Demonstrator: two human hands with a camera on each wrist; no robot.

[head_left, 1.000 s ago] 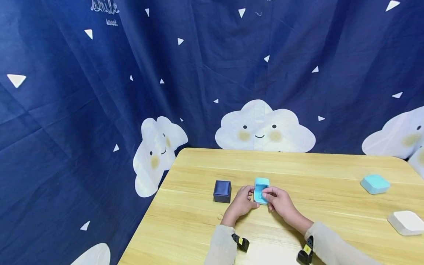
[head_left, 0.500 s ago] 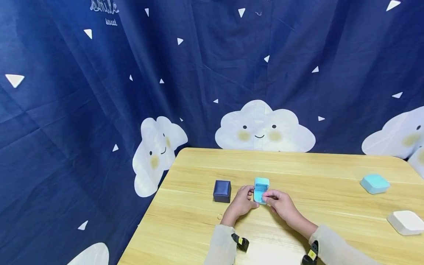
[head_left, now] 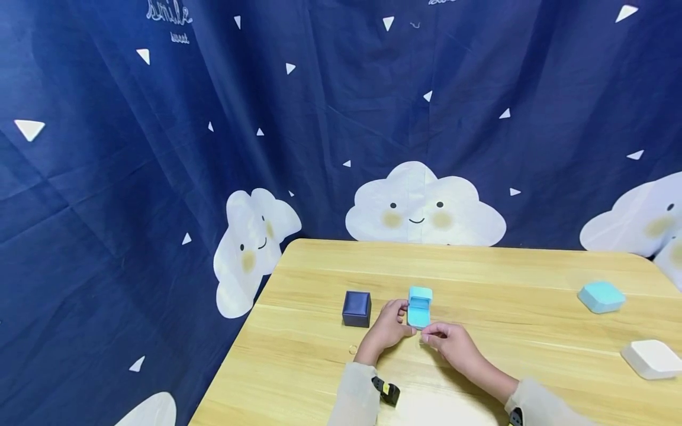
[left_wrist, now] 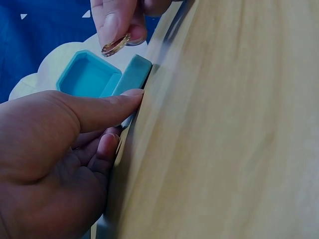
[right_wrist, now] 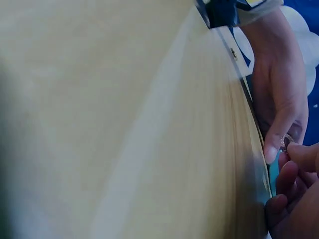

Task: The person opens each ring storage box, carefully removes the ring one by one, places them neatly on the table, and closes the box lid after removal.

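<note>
A light-blue ring box (head_left: 420, 293) stands with its lid raised on the wooden table, in front of the person. The left hand (head_left: 387, 330) holds it from the left side, its thumb along the front edge. Just in front of the box, the right hand (head_left: 450, 344) pinches a gold-coloured ring (left_wrist: 115, 46) between thumb and fingertips. In the left wrist view that ring is above the box's base and apart from it. The right wrist view shows both hands (right_wrist: 284, 104) close together at its right edge, with the ring between the fingertips.
A closed navy box (head_left: 356, 308) stands left of the left hand. Near that wrist another thin ring (head_left: 353, 347) lies on the table (head_left: 479, 266). A turquoise box (head_left: 601, 297) and a white box (head_left: 651, 358) sit far right. A blue cloud-print curtain (head_left: 319, 118) hangs behind.
The right hand has drawn back from inside the light-blue ring box toward the person, with the ring in its fingers. The left hand and the box have stayed in place.
</note>
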